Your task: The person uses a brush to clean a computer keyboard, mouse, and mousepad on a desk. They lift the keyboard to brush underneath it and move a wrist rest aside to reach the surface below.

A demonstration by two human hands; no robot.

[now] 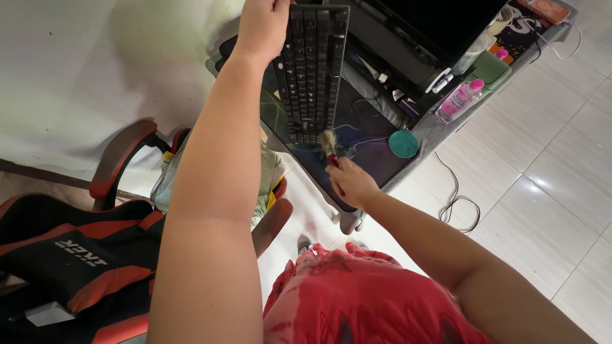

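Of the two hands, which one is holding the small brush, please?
The right hand holds the brush, its bristles at the near end of the black keyboard. The left hand grips the keyboard's far end, tilting it up.

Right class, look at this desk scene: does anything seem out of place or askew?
Yes. The black keyboard is not lying flat: the left hand holds it tilted up off the desk, while the right hand puts a small brush to its lower edge. Nothing looks spilled or damaged.

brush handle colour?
Red, with pale tan bristles; the brush shows in the head view, held by the right hand.
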